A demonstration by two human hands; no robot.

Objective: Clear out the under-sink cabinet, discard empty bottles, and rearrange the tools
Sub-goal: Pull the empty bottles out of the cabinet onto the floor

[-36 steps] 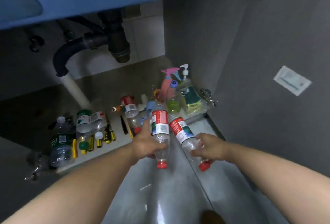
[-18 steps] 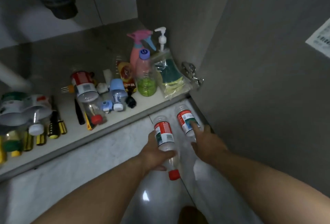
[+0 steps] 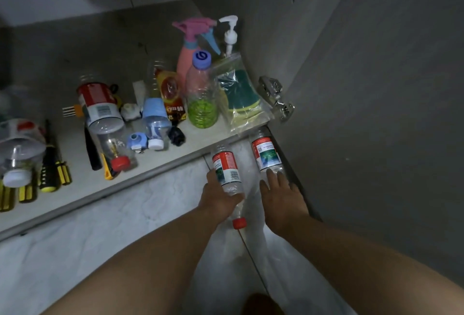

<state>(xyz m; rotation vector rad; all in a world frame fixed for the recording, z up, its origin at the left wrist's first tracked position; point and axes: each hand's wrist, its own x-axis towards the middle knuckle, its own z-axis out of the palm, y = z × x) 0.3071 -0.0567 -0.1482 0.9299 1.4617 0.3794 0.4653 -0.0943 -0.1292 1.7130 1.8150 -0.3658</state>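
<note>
Where the left hand (image 3: 221, 199) lay: left bottle (image 3: 226, 168) was gripped by curled fingers (image 3: 210, 177).
Right hand (image 3: 283, 201): right bottle (image 3: 267, 155) was touched by straight fingers (image 3: 271, 175).

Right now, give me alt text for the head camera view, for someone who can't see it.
A person's left hand grips a red-capped bottle down by the floor, while the right hand rests on a second bottle beside it. Behind, the cabinet shelf holds a pink spray bottle and screwdrivers.
</note>
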